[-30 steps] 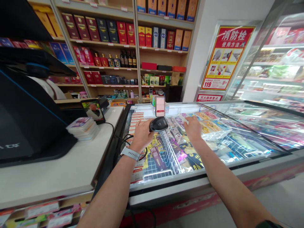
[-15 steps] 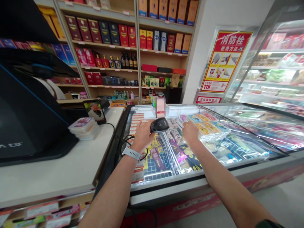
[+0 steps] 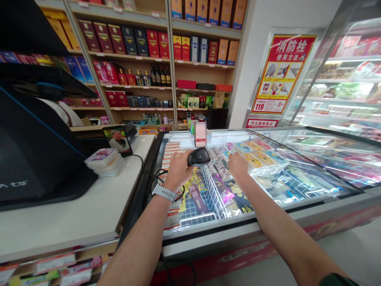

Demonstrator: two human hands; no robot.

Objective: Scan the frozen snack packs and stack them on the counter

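A black handheld barcode scanner (image 3: 199,157) is gripped in my left hand (image 3: 177,170), its head pointing right. Its dark cable (image 3: 160,174) loops beside my wrist. Just past the scanner stands a phone (image 3: 200,137) with a pale, blurred screen, upright at the freezer's back edge. My right hand (image 3: 238,166) is closed at the left edge of a stack of clear-wrapped yellow and blue packs (image 3: 262,159). Its fingertips are hidden, so I cannot tell what they hold. Beneath both hands, the chest freezer (image 3: 208,236) shows wrapped ice creams (image 3: 199,198) and a white wire basket (image 3: 214,190) through its glass.
On the left, a white counter (image 3: 59,222) carries a black checkout machine (image 3: 35,151), a stack of plastic-packed goods (image 3: 104,162) and a small display (image 3: 117,140). Shelves of boxed bottles (image 3: 127,39) line the back. A red fire-hydrant notice (image 3: 284,73) hangs at right.
The view has shifted very slightly. Both hands, the scanner and the phone keep nearly the same places.
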